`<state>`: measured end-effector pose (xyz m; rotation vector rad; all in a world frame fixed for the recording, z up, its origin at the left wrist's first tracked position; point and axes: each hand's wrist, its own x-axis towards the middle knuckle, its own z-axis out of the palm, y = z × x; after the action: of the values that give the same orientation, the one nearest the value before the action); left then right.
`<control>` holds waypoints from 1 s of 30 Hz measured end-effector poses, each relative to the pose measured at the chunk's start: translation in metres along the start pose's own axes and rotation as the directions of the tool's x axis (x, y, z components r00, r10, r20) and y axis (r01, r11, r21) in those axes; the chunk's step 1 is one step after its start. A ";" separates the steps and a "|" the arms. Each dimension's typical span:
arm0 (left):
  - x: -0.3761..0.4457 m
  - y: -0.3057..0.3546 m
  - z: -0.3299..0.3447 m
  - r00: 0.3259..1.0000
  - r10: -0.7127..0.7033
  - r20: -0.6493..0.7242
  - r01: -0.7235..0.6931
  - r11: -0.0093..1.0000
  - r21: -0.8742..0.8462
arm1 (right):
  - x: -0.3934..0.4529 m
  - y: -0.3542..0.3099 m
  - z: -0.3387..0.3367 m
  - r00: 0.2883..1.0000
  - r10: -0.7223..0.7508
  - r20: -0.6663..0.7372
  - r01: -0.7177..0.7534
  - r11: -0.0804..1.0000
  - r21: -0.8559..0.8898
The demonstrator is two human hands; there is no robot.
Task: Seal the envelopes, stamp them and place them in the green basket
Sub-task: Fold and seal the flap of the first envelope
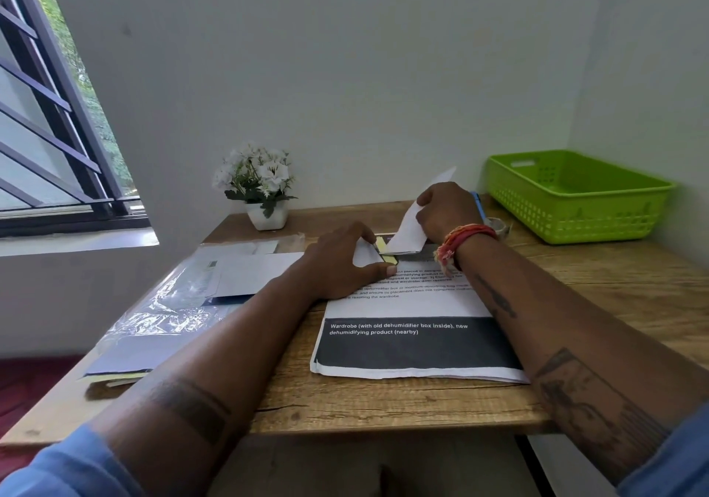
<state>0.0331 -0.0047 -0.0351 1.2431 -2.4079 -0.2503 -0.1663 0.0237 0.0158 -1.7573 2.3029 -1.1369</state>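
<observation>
A white envelope (409,233) stands tilted on the printed sheets at mid-table. My right hand (447,210) grips its upper part and lifts the flap end. My left hand (341,262) presses on the envelope's lower white corner, thumb and forefinger beside a yellow adhesive strip (383,249). The green basket (575,197) sits at the far right corner against the wall and looks empty. More envelopes (245,272) lie at the left, partly under clear plastic wrap (169,304). No stamp is clearly visible.
A stack of printed sheets (414,343) lies under my hands. A small white pot of white flowers (264,189) stands at the back. A tape roll (500,226) and a blue item (477,204) sit behind my right wrist. The window is at the left.
</observation>
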 end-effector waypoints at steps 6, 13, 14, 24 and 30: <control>-0.002 0.002 -0.001 1.000 0.006 -0.005 -0.006 1.000 0.026 | -0.006 -0.005 0.004 1.000 0.005 0.018 -0.006 0.999 0.045; 0.000 0.004 0.003 0.999 -0.013 -0.045 0.016 0.998 0.064 | -0.009 -0.011 0.013 0.973 0.056 0.223 -0.093 0.983 0.159; 0.001 0.004 0.004 0.999 -0.014 -0.051 0.018 0.997 0.069 | -0.008 -0.010 0.012 0.967 0.047 0.250 -0.090 0.983 0.163; 0.002 0.002 0.005 0.997 0.012 -0.078 -0.007 0.998 0.062 | -0.018 -0.012 0.009 0.890 0.064 0.452 -0.171 0.965 0.200; 0.002 0.004 0.005 0.999 -0.008 -0.048 0.010 0.999 0.040 | -0.018 -0.006 0.002 0.880 0.074 0.470 -0.221 0.939 0.265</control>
<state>0.0270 -0.0043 -0.0372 1.2640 -2.3780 -0.1742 -0.1540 0.0370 0.0102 -1.4993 1.8294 -0.8835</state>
